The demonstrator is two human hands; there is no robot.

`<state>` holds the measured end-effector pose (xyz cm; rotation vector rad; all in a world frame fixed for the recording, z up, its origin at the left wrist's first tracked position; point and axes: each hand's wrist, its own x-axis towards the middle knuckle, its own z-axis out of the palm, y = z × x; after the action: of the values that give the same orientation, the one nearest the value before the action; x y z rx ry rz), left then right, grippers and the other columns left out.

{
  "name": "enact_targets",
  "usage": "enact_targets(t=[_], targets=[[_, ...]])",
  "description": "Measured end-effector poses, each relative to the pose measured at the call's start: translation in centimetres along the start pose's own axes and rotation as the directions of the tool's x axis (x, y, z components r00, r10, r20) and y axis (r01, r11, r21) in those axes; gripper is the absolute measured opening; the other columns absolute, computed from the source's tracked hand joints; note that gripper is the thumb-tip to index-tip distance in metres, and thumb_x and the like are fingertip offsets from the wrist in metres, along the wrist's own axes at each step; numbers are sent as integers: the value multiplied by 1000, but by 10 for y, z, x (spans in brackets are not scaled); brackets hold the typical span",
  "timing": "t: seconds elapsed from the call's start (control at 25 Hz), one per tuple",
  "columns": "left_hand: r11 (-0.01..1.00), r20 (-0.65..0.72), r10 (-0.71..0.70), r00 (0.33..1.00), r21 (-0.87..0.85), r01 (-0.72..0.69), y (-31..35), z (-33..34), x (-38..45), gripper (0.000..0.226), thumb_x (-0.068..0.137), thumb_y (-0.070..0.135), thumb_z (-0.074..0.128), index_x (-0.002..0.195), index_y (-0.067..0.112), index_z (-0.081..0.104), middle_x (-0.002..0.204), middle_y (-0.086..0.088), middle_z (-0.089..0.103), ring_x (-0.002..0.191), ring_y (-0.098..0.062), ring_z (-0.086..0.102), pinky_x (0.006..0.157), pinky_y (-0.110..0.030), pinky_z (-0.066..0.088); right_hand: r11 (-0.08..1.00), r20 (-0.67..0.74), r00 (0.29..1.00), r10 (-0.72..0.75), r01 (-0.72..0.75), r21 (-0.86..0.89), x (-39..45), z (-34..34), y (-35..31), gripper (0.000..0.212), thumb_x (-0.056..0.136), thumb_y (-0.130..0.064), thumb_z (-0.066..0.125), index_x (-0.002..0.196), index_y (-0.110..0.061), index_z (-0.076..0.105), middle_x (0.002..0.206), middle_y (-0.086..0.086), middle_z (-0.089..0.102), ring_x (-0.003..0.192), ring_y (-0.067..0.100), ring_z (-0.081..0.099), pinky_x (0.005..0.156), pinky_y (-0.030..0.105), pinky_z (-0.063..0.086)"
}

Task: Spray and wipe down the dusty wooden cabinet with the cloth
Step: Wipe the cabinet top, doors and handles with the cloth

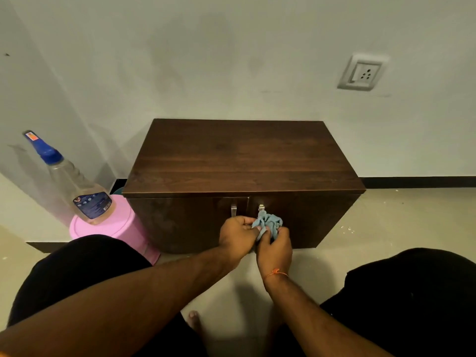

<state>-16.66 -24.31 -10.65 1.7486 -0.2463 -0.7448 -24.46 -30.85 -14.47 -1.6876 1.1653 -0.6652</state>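
A low dark wooden cabinet [242, 155] stands against the wall, its two doors closed, with metal handles near the middle. In front of the doors, both hands hold a bunched light blue cloth [269, 222]. My left hand [238, 234] pinches the cloth's left edge. My right hand [275, 249] grips it from below, right by the right door handle [261, 208]. A clear spray bottle [77, 186] with a blue nozzle stands upright at the left, well away from both hands.
The spray bottle sits on an upturned pink bucket [121, 230] just left of the cabinet. My knees in dark clothing fill the lower corners. A wall socket [362, 73] is at upper right. Pale floor lies to the cabinet's right.
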Motion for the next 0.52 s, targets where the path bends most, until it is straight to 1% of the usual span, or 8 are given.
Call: enact_targets(t=[0.08,0.12,0.2,0.24,0.32,0.4,0.48,0.52], targets=[[983,-22,-1,1000,-185,-3,15,15,1,22,100,8,71,121,12,75,106,-3,83,98,-14,81,89,-35,66,991,-57,990,-132,133,26,13,-16,-16,14,106,-27,61,113,-15,65,105,-2,68,94,11,66,68,15,46],[966,-44,-2,999,-257,-9,21,19,3,20,100,8,71,118,15,76,105,-2,84,98,-14,81,90,-35,66,980,-57,979,-195,197,29,21,-20,-23,14,105,-28,63,113,-17,67,105,-4,67,93,6,64,70,13,45],[938,-86,-24,996,-346,-8,25,18,6,18,101,9,71,115,18,77,104,-1,84,97,-13,81,88,-34,66,964,-31,964,-264,263,-22,28,-20,-31,15,105,-29,63,113,-18,69,105,-7,65,92,4,62,71,9,43],[938,-98,-30,995,-347,-6,23,17,7,18,101,9,70,116,17,77,105,-2,84,97,-13,81,89,-35,66,961,-21,962,-271,270,-58,29,-16,-29,15,105,-29,63,112,-17,69,105,-7,64,92,6,61,71,9,42],[955,-111,-34,993,-296,-1,14,13,10,20,100,10,71,119,15,76,106,-2,83,97,-13,81,90,-36,66,960,-25,964,-266,263,-92,27,-9,-24,16,105,-29,62,111,-15,67,106,-4,64,93,10,61,70,10,42],[969,-108,-56,993,-245,28,4,10,14,21,100,11,72,120,13,76,106,-2,84,97,-14,81,91,-39,66,965,-30,968,-248,244,-96,23,-3,-14,16,105,-30,61,111,-15,65,107,-2,64,93,11,62,72,16,48],[987,-85,-87,993,-141,74,-5,7,14,22,100,11,72,121,11,77,103,-3,84,96,-16,81,91,-41,66,974,19,980,-198,199,-111,18,1,0,16,105,-30,62,116,-17,64,112,-1,68,99,13,66,80,24,57],[995,-75,-84,994,-64,80,-8,6,13,22,100,11,72,121,9,78,101,-3,83,95,-17,81,91,-42,66,983,70,987,-143,150,-103,16,4,8,19,105,-28,63,121,-18,65,117,1,71,104,16,68,85,26,57]])
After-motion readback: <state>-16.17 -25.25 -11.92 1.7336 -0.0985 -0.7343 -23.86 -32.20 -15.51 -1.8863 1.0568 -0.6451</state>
